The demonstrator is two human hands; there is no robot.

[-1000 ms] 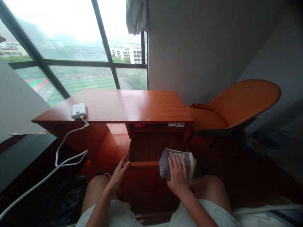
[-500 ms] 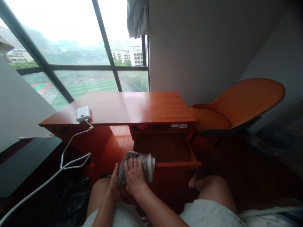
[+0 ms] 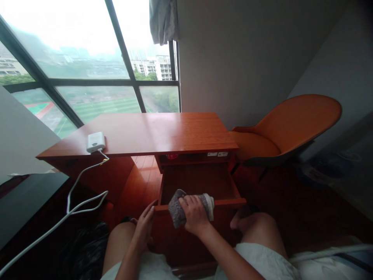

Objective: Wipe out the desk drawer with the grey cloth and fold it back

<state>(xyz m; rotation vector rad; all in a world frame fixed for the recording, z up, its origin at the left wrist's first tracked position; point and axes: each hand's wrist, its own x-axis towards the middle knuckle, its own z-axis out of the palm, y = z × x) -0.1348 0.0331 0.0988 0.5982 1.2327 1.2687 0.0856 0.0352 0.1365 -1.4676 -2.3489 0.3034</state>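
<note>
A folded grey cloth (image 3: pixel 176 210) with a pale edge is in my right hand (image 3: pixel 196 213), whose fingers curl over its top. The cloth lies across the front edge of a pulled-out wooden drawer (image 3: pixel 230 202), and part of that edge is hidden beneath it. At the drawer's left front corner is my left hand (image 3: pixel 143 226), its thumb and fingers closed on the corner. The drawer's inside looks dark, and its front panel falls between my knees.
Above the drawer, the reddish wooden desk (image 3: pixel 163 132) carries a white power bank (image 3: pixel 96 142) with a white cable (image 3: pixel 68 210) running to the lower left. An orange chair (image 3: pixel 303 120) stands right of the desk. A black plastic bag (image 3: pixel 84 245) lies at lower left.
My left hand has let go of the cloth and moved to the drawer's left corner. My right hand has carried the cloth rightward onto the drawer's front edge. The view has shifted slightly.
</note>
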